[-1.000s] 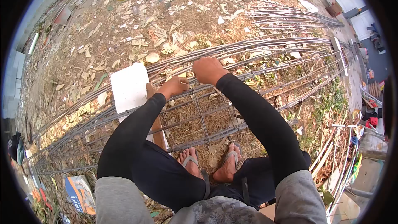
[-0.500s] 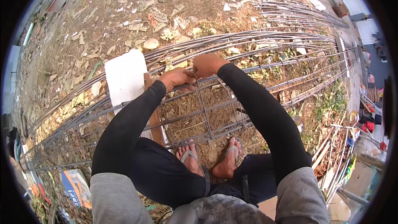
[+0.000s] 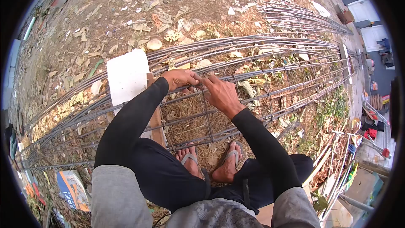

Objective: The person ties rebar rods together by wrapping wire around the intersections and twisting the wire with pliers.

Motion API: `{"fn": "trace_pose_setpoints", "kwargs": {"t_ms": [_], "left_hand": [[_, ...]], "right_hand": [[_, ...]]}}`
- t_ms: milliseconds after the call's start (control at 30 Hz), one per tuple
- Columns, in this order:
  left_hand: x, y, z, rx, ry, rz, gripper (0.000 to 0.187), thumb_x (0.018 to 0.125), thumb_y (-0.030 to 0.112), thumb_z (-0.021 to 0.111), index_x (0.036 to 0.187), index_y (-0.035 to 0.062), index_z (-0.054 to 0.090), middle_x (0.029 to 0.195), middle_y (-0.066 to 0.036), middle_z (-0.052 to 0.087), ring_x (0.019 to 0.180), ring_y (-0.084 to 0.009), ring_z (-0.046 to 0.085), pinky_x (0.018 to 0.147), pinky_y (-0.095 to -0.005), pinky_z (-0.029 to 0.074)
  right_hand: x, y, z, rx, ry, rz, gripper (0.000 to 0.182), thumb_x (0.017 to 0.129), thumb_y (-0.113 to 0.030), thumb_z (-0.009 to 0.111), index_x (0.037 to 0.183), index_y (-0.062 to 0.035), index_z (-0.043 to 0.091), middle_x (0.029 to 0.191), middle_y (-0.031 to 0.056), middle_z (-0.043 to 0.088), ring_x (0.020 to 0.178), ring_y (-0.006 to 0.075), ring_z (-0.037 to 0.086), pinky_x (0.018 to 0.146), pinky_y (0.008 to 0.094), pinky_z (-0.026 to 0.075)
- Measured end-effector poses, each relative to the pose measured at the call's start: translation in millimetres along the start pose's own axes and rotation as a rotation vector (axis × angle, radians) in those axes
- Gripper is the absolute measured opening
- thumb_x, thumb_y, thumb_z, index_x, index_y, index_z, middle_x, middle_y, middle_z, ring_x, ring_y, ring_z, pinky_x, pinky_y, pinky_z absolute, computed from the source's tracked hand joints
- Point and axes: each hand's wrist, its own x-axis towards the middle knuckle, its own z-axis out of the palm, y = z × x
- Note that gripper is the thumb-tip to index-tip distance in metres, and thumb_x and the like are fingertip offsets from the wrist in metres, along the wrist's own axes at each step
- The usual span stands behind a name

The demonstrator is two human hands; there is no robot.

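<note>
A long rebar cage (image 3: 187,120) of straight bars and square stirrups lies across in front of me, above my sandalled feet. My left hand (image 3: 180,80) is closed around its upper bars beside a stirrup (image 3: 207,122), thumb and forefinger pinched at the joint. Close against those fingertips, my right hand (image 3: 223,95) is closed, back of the hand up, its fingertips at the same joint. Whatever the right fingers pinch is too small or hidden to make out. A wooden board (image 3: 157,128) stands under the cage to the left of my hands.
A white slab (image 3: 128,76) leans by the cage at left. More loose rebar (image 3: 299,14) lies at the upper right. Dry leaves and straw cover the ground. Thin poles (image 3: 333,173) lie at lower right, and a printed bag (image 3: 74,190) at lower left.
My right hand has turned and come down toward me, its wrist now below the bars. The left hand stays at the joint. The view has shifted slightly.
</note>
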Motion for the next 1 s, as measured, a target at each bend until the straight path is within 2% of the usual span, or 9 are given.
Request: {"fn": "trace_pose_setpoints", "kwargs": {"t_ms": [67,167,267,467,667,767,800,900,1000], "left_hand": [[4,-2,-2,0.029,0.011,-0.021,0.018,0.098,0.02,0.066,0.114,0.0111,0.065,0.092,0.004,0.067,0.074,-0.0074,0.061,0.061,-0.0263,0.047],[8,-4,-4,0.03,0.003,-0.015,0.016,0.098,0.021,0.067,0.111,0.0116,0.066,0.09,0.004,0.066,0.074,-0.0075,0.061,0.06,-0.0267,0.047],[5,-6,-3,-0.009,0.016,-0.007,0.016,0.097,0.02,0.067,0.111,0.0121,0.066,0.092,0.004,0.067,0.075,-0.0078,0.061,0.059,-0.0273,0.047],[-11,6,14,-0.121,0.135,-0.028,0.021,0.1,0.029,0.062,0.111,0.0118,0.067,0.102,0.001,0.071,0.078,-0.0082,0.063,0.06,-0.0279,0.048],[4,4,18,0.072,0.221,-0.028,0.024,0.098,0.032,0.06,0.102,0.0117,0.071,0.095,0.001,0.074,0.069,-0.008,0.061,0.053,-0.0249,0.047],[6,6,18,0.109,0.212,-0.058,0.023,0.098,0.032,0.06,0.101,0.0119,0.071,0.096,0.002,0.075,0.066,-0.0076,0.061,0.052,-0.0239,0.047],[10,3,16,0.081,0.216,-0.061,0.023,0.098,0.032,0.06,0.102,0.012,0.071,0.097,0.002,0.076,0.067,-0.0074,0.061,0.052,-0.0236,0.048],[10,0,14,0.031,0.206,-0.044,0.024,0.098,0.033,0.061,0.106,0.012,0.07,0.098,0.002,0.076,0.067,-0.0073,0.061,0.053,-0.0231,0.049],[2,4,18,-0.04,0.193,-0.044,0.026,0.098,0.033,0.061,0.11,0.0112,0.069,0.1,0.001,0.076,0.069,-0.0075,0.062,0.054,-0.0236,0.05]], "right_hand": [[7,3,-5,-0.055,-0.058,-0.016,0.043,0.083,-0.022,0.075,0.122,-0.0128,0.059,0.098,0.0087,0.063,0.078,0.0314,0.069,0.062,0.0448,0.053],[13,13,-3,-0.04,0.016,-0.101,0.022,0.087,-0.018,0.069,0.106,-0.0092,0.064,0.086,0.0094,0.062,0.071,0.0311,0.069,0.058,0.0438,0.053],[18,17,-3,-0.002,0.004,-0.112,0.013,0.09,-0.02,0.068,0.094,-0.0079,0.067,0.085,0.011,0.064,0.071,0.0325,0.068,0.059,0.0448,0.053],[42,11,4,0.176,-0.099,0.226,0.025,0.084,-0.027,0.074,0.076,-0.0029,0.073,0.072,0.0168,0.069,0.074,0.0376,0.07,0.069,0.0487,0.054],[75,26,2,0.35,-0.416,0.296,0.028,0.079,-0.031,0.074,0.074,-0.0037,0.077,0.075,0.0243,0.069,0.075,0.0414,0.07,0.074,0.0473,0.056],[91,34,-3,0.241,-0.441,0.155,0.027,0.079,-0.03,0.072,0.072,-0.004,0.077,0.076,0.0242,0.07,0.077,0.0414,0.071,0.077,0.0473,0.057],[95,35,-6,0.14,-0.486,0.137,0.022,0.079,-0.023,0.073,0.09,-0.006,0.08,0.081,0.0213,0.073,0.076,0.0364,0.072,0.075,0.0428,0.057],[96,26,-9,-0.072,-0.392,0.086,0.022,0.081,-0.021,0.067,0.084,-0.0014,0.077,0.085,0.0239,0.072,0.081,0.0414,0.071,0.078,0.0461,0.057],[99,17,-8,-0.165,-0.459,0.103,0.024,0.079,-0.017,0.066,0.094,-0.0014,0.075,0.097,0.0248,0.073,0.093,0.0386,0.073,0.084,0.0473,0.058]]}}
